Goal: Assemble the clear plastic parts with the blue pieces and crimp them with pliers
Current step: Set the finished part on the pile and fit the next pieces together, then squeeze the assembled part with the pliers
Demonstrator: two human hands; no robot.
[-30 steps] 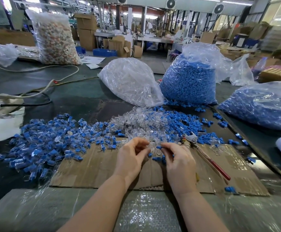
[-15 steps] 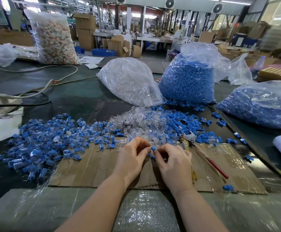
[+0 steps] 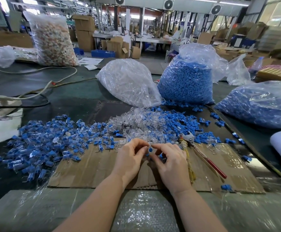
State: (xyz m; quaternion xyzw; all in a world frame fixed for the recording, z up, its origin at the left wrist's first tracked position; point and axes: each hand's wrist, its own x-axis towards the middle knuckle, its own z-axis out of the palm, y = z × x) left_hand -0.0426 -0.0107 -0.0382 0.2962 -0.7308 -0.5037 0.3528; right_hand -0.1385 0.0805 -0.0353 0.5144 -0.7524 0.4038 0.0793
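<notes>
- The left hand and the right hand are meeting fingertip to fingertip above the cardboard sheet that is lying on the bench.
- Both hands are curling their fingers inward; between them they are pinching a small blue piece, and whether a clear part is also sitting in that grip cannot be told.
- The pliers are lying untouched just to the right of the right hand, metal head pointing away from the person and red handle running toward the near right.
- A heap of loose clear plastic parts is sitting just beyond the hands, mixing on its right side with loose blue pieces.
- A wide spread of assembled blue-and-clear parts is covering the bench to the left of the hands.
- Farther back, a clear bag of clear parts is leaning beside a bag of blue pieces; another blue-filled bag is lying at the right.
- A white cable is trailing over the bench at the far left.
</notes>
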